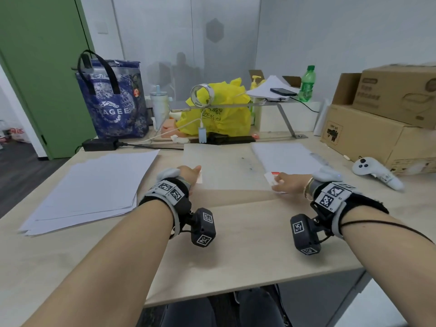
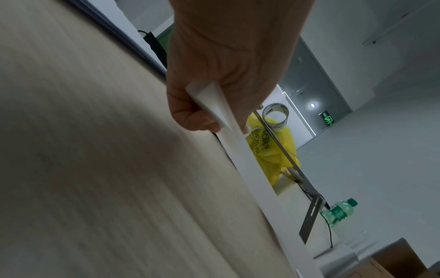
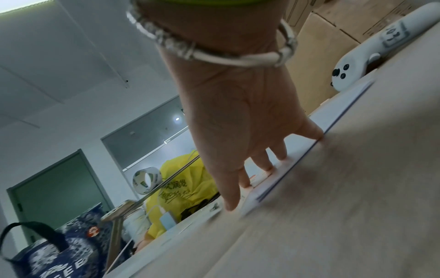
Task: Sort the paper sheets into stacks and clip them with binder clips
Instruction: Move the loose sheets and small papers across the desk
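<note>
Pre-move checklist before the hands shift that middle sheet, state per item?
1. Left hand grip on the middle sheet: ok, thumb and fingers pinch its near left edge.
2. Right hand contact: ok, straight fingers press flat on a small card at the sheet's right edge.
3. Left stack squared: not ok, its edges are fanned.
4. Right stack squared: cannot tell, blurred.
5. Binder clips within reach: cannot tell, none clearly visible.
6. White controller away from the sheets: ok, it lies beside the right stack.

Even indoor light (wrist views blurred)
</note>
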A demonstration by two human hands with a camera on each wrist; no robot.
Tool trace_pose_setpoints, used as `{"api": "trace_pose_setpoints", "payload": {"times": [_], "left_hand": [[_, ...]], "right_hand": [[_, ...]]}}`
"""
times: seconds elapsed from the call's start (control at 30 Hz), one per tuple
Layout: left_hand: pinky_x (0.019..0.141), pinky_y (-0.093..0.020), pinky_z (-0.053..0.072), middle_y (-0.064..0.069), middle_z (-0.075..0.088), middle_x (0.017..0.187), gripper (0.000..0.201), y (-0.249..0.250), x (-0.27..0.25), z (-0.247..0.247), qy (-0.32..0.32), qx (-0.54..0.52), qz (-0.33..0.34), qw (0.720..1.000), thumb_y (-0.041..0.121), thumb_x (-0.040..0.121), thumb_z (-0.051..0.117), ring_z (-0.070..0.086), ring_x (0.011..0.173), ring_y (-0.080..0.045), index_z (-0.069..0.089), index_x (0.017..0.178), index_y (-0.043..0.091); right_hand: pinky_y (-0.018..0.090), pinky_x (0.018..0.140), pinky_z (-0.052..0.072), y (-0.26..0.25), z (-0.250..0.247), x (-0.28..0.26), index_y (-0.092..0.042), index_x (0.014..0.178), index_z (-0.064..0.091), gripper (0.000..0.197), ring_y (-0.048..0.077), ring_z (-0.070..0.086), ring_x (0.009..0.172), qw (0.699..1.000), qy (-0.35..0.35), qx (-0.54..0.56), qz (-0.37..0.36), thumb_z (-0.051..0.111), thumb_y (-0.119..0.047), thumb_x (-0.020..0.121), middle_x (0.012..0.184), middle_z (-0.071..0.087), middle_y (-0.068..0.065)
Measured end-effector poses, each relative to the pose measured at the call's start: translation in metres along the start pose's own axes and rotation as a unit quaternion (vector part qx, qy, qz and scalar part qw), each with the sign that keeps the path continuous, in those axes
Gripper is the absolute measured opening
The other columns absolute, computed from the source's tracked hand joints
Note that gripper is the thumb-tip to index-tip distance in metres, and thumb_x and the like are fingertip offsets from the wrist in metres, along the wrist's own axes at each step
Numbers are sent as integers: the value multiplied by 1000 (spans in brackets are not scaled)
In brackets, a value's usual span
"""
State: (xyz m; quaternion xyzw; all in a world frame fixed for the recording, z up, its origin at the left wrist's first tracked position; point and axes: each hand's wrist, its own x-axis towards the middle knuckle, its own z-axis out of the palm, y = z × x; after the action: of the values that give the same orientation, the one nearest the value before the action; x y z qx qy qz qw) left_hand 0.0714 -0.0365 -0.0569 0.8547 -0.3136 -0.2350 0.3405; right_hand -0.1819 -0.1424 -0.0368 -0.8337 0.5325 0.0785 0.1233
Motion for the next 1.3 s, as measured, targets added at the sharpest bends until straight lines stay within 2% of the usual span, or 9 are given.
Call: {"api": "trace_pose_setpoints", "payload": {"times": [0.13, 0.6, 0.67, 0.73, 0.93, 1.03, 1.1, 1.17, 1.3], "left_hand": [[108, -39, 37, -23, 55, 132, 66, 12, 7, 13, 7, 94, -19, 995, 49, 98, 34, 52, 124, -36, 53, 128, -7], [108, -33, 34, -18, 48, 141, 56, 24, 19, 19, -7, 152, -21, 988, 38, 103, 29, 44, 133, -31, 45, 135, -5], [90, -26, 49, -17, 49, 141, 48, 24, 20, 20, -29, 138, -14, 990, 28, 104, 30, 47, 131, -29, 45, 136, -4], [59, -18, 47, -17, 53, 138, 42, 19, 24, 20, -57, 93, -10, 994, 18, 103, 35, 55, 125, -28, 46, 135, -5], [111, -36, 35, -21, 54, 135, 57, 13, 22, 13, 18, 108, -11, 994, 37, 102, 29, 50, 127, -34, 50, 130, -7], [108, -39, 39, -24, 59, 127, 62, 14, 17, 5, 37, 69, -5, 997, 44, 99, 32, 55, 119, -36, 55, 123, -8], [106, -39, 40, -23, 60, 124, 64, 17, 12, 3, 42, 29, 2, 999, 47, 98, 35, 56, 117, -36, 57, 121, -8], [105, -41, 42, -22, 61, 124, 67, 21, 8, 7, 36, -12, 5, 999, 52, 95, 39, 57, 116, -36, 57, 120, -7], [96, -45, 51, -16, 64, 116, 67, 33, -5, 27, 13, -84, 29, 996, 58, 86, 49, 62, 107, -32, 58, 113, -2]], "right_hand": [[32, 110, 27, 19, -8, 17, -20, 147, 25, 68, 26, 35, 139, 999, -7, -33, 25, 52, -46, 90, 152, 34, 5], [31, 108, 28, 32, -23, 41, -20, 146, 26, 65, 27, 37, 136, 998, -29, -24, 55, 56, -33, 90, 149, 36, 9], [31, 107, 28, 31, -25, 40, -21, 146, 27, 65, 27, 36, 136, 998, -33, -22, 55, 57, -32, 89, 149, 35, 10], [33, 109, 27, 27, -28, 38, -21, 146, 28, 65, 26, 33, 138, 998, -28, -33, 55, 57, -33, 89, 152, 32, 8], [34, 116, 19, 7, -32, 21, -5, 146, 32, 62, 24, 28, 143, 1000, 3, 13, 22, 44, -41, 96, 154, 30, 8], [36, 101, 39, -6, -31, 19, 4, 130, 50, 61, 32, 50, 126, 997, 18, 73, -7, 39, -46, 97, 136, 52, 17], [37, 81, 51, -16, -31, 18, 7, 116, 54, 62, 35, 64, 105, 989, 2, 146, -23, 41, -49, 94, 107, 64, 17], [37, 69, 53, -20, -31, 15, 2, 110, 47, 56, 36, 69, 93, 975, 6, 220, -23, 45, -51, 92, 82, 57, 11], [27, 52, 43, -13, -32, -1, -4, 97, 41, 41, 25, 59, 70, 964, 68, 257, 10, 50, -44, 93, 71, 48, 6]]}}
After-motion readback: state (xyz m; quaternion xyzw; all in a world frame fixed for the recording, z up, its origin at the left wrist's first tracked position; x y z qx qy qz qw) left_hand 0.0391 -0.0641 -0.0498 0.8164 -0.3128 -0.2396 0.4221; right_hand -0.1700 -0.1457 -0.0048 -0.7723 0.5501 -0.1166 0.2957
